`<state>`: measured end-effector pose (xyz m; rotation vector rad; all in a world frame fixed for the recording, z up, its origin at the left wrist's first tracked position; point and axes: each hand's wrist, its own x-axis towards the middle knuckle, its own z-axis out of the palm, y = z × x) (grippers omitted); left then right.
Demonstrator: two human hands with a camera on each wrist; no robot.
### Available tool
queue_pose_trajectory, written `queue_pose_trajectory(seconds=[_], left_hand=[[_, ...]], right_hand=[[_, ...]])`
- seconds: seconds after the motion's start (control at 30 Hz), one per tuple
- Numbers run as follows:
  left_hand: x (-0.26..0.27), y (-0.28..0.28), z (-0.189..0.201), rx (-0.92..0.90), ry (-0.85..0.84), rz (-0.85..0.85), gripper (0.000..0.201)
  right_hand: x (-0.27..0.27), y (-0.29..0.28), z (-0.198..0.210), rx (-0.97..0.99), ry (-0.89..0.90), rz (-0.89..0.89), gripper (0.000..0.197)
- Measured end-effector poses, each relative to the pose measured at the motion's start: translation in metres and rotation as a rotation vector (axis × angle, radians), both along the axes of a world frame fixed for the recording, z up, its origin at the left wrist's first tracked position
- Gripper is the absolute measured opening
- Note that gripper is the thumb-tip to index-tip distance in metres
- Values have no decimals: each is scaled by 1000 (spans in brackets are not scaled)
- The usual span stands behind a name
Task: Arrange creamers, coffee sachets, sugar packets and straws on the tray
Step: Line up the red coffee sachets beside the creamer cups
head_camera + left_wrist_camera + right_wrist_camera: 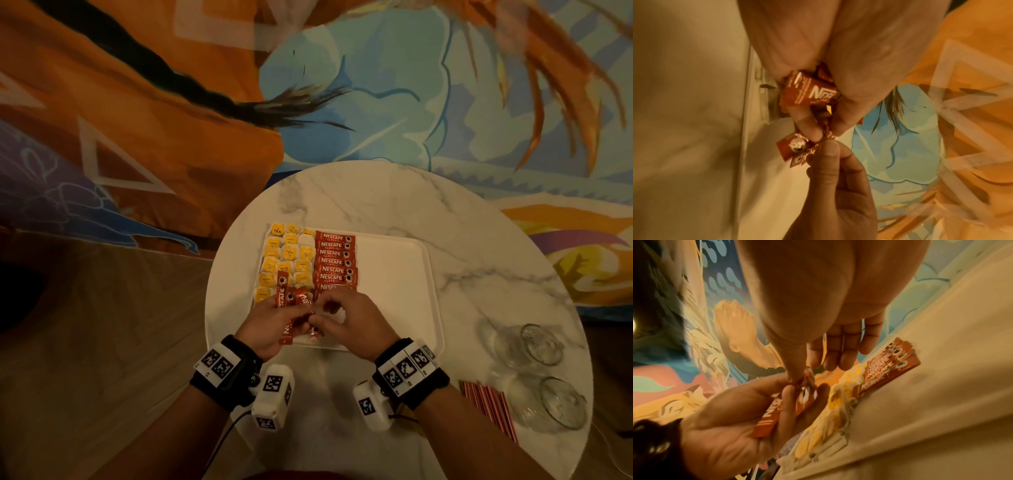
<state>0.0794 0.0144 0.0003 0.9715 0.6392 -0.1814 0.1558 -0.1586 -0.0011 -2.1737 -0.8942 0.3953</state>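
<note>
Over the tray's near edge, my left hand grips spare Nescafé sachets while my right hand pinches one, next to extend the laid row.

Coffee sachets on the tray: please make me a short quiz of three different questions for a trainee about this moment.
1. True or false: the left hand holds a bunch of coffee sachets.
2. Which lies on the tray beside the row of laid sachets? A) straws B) yellow creamers C) glasses
3. Fill in: the red straws lie on the ____, not on the tray.

Key: 1 true. 2 B. 3 table; they lie near two glasses. The right hand pinches one sachet from the bunch.
</note>
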Motion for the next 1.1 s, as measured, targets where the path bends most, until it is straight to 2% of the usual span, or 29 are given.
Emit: queue_pose_trajectory(seconds=[0.13,0.3,0.47,0.6,0.73,1.0,1.1], left_hand=[[1,-3,-2,76,9,0,31],[1,-6,0,121,21,18,23],[3,-4,1,148,51,62,22],[0,1,2,43,47,97,23],[-5,3,0,-54,29,64,31],[-10,2,1,40,-24,-61,27],[-9,1,1,116,-25,-85,25]], right_hand=[[-7,1,-2,34,30,-54,15],[-4,-2,-2,69,122,-123,11],[21,-13,-6,-145,3,-217,16],[35,-19,-13,-351,-83,-158,20],[36,-16,-22,-426,-151,-130,20],[36,-11,-25,-380,-206,-192,18],[32,-10,-17,-251,-110,-204,19]])
